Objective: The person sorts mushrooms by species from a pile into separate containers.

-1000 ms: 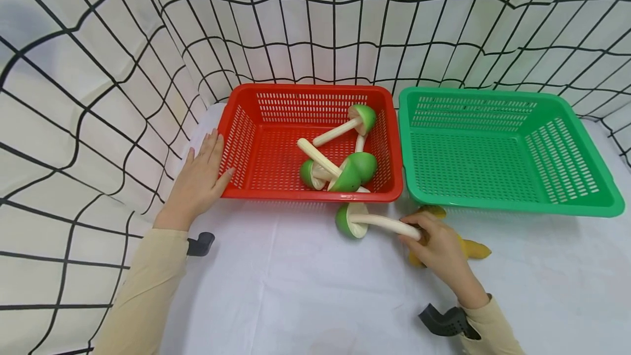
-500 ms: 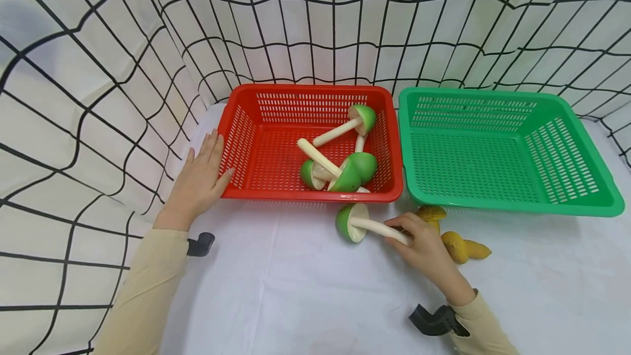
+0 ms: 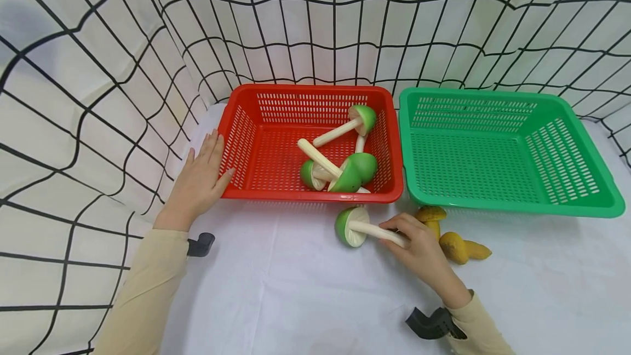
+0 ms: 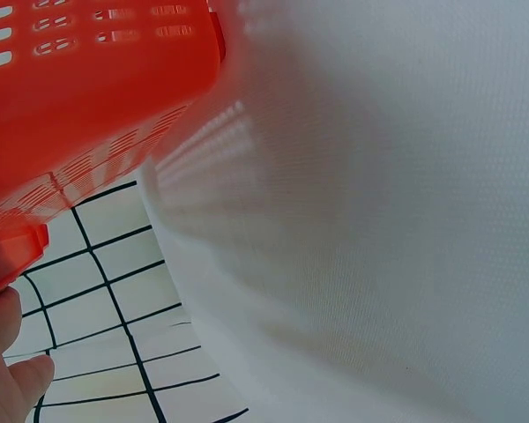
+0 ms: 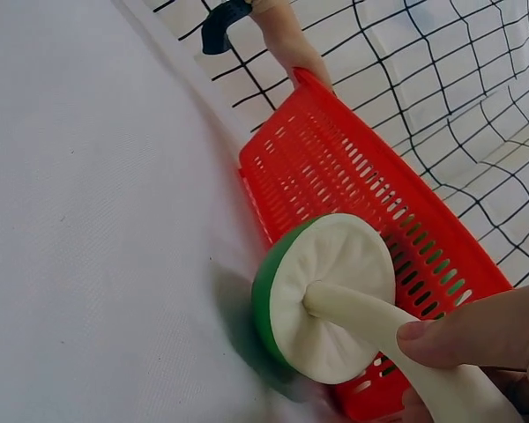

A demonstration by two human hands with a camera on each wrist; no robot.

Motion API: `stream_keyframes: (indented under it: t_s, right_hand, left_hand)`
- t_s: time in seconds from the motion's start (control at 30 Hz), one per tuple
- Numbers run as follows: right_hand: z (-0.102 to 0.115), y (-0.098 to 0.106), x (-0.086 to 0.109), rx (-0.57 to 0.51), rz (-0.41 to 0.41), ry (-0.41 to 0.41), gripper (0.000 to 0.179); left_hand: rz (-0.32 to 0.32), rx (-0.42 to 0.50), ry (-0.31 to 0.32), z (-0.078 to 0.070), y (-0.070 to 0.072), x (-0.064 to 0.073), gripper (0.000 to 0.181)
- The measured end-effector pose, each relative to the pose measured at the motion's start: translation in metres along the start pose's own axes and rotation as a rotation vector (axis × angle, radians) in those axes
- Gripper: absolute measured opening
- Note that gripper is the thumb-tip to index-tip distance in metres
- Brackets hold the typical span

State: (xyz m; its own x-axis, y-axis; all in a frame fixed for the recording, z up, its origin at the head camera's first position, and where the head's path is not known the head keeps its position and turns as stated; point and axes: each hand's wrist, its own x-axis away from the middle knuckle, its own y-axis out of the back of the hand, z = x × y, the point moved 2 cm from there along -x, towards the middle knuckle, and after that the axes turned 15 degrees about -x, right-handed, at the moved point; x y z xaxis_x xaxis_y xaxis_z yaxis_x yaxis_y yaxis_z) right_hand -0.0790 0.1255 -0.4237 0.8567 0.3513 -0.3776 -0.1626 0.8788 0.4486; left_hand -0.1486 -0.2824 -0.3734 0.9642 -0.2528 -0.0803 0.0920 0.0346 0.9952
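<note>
My right hand pinches the pale stem of a toy mushroom with a green cap, just in front of the red basket. In the right wrist view the thumb lies along the stem, and the mushroom's white underside faces the camera. My left hand rests with straight fingers against the left end of the red basket. Several more green-capped mushrooms lie inside that basket, toward its right end. Part of the left hand shows at the corner of the left wrist view.
A green basket stands to the right of the red one. Two yellow-brown toy mushrooms lie on the white cloth in front of it, close to the right hand. Black grid netting over white sheeting rises behind and at the left.
The right hand has moved left and slightly toward the person with the green-capped mushroom, uncovering more of the yellow-brown mushrooms. The left hand and both baskets have stayed put.
</note>
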Motion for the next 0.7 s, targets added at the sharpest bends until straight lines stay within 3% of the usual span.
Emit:
stream_keyframes:
  t_s: [0.7]
  right_hand:
    - [0.020, 0.010, -0.003, -0.100, -0.007, 0.096, 0.033]
  left_hand:
    - [-0.001, 0.003, 0.003, -0.002, 0.002, 0.000, 0.071]
